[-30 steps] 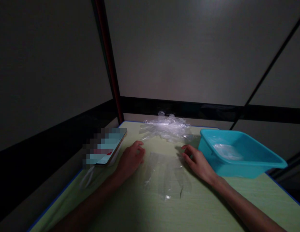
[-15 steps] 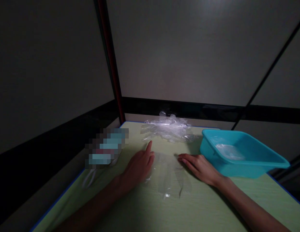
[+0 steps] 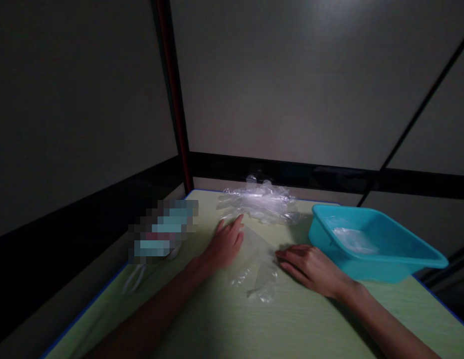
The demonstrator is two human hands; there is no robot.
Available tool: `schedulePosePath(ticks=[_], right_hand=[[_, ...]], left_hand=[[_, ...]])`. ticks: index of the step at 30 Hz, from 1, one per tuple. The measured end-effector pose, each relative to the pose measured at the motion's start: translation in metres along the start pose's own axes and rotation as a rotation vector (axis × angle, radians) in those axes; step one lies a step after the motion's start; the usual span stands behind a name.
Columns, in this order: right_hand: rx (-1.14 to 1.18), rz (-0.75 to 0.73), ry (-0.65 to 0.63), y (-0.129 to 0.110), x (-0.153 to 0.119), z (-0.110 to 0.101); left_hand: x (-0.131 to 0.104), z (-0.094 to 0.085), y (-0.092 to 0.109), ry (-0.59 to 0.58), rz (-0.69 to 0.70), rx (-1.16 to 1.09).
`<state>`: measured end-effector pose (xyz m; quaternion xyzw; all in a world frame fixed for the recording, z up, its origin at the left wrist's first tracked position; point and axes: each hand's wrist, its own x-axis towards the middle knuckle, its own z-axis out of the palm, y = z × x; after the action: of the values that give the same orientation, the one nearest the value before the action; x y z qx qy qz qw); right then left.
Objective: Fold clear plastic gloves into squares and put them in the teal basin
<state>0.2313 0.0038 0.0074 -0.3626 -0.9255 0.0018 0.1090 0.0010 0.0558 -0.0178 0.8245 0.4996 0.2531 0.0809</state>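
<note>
Clear plastic piece (image 3: 255, 255) is flanked by left hand (image 3: 225, 244), loosely spread, and right hand (image 3: 306, 268), bunched at its edge, grip unclear.

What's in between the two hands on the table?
A thin, clear plastic piece lies between the left hand and the right hand, as the head view shows.
</note>
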Motion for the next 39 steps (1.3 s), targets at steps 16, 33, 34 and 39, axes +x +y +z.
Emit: schedulePosePath(ticks=[16,33,34,39], right_hand=[[0.046,0.039,-0.008,-0.007,-0.004,-0.002],[0.395,0.076,-0.044,-0.015,0.0,-0.006],[0.383,0.065,-0.088,-0.009,0.0,-0.002],[0.325,0.005,-0.299,0.009,-0.002,0.014]], left_hand=[[-0.008,-0.022,-0.002,0.215,-0.074,0.031],[-0.009,-0.021,0.0,0.172,-0.049,0.056],[-0.009,-0.021,0.0,0.169,-0.05,0.059],[-0.008,-0.02,0.001,0.16,-0.048,0.064]])
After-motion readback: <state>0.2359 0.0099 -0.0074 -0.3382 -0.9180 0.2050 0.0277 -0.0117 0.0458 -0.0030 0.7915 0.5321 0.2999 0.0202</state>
